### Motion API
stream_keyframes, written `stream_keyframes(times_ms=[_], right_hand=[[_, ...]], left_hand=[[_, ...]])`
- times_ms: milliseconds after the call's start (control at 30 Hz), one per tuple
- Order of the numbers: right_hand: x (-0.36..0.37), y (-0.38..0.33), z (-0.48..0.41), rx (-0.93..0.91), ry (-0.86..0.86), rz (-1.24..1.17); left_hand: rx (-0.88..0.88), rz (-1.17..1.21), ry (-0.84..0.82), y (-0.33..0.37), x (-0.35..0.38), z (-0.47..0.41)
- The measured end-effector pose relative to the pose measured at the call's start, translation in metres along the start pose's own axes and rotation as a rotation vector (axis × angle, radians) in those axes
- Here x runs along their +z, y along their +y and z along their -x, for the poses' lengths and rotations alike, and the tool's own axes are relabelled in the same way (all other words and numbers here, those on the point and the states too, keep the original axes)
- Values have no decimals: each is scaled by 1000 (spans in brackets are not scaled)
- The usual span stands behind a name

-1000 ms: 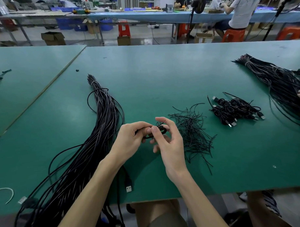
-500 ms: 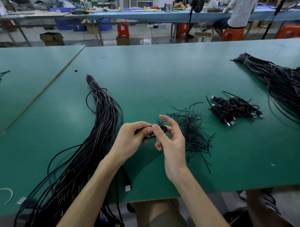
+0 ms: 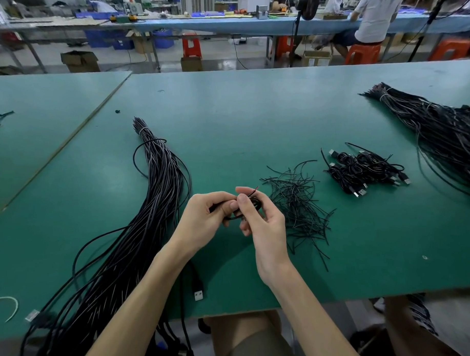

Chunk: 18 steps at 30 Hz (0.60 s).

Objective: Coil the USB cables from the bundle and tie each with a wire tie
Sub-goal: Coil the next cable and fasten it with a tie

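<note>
The bundle is lying just left of the left hand, blocking that side down to the front edge. The tie pile is sprawling just right of the right hand; coiled cables are lying beyond it, and a second bundle is filling the far right. Bare table is stretching ahead between bundle and ties.

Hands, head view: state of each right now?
Left hand: closed, gripping the coiled cable.
Right hand: closed, thumb and forefinger pinching the same coiled cable.
</note>
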State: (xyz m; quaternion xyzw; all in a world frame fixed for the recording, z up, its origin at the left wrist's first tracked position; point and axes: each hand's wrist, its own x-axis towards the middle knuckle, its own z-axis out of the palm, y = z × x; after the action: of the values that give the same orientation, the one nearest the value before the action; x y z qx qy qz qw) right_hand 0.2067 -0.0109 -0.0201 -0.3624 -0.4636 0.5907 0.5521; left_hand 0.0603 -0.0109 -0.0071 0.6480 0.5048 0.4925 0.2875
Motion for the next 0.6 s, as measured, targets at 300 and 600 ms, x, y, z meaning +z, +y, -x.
stream_keyframes(times_ms=[300, 600], right_hand=[[3, 6, -1, -41, 78, 90], [1, 5, -1, -35, -4, 62]], left_hand=[[-19, 46, 23, 1, 2, 1], [-243, 302, 27, 2, 0, 0]])
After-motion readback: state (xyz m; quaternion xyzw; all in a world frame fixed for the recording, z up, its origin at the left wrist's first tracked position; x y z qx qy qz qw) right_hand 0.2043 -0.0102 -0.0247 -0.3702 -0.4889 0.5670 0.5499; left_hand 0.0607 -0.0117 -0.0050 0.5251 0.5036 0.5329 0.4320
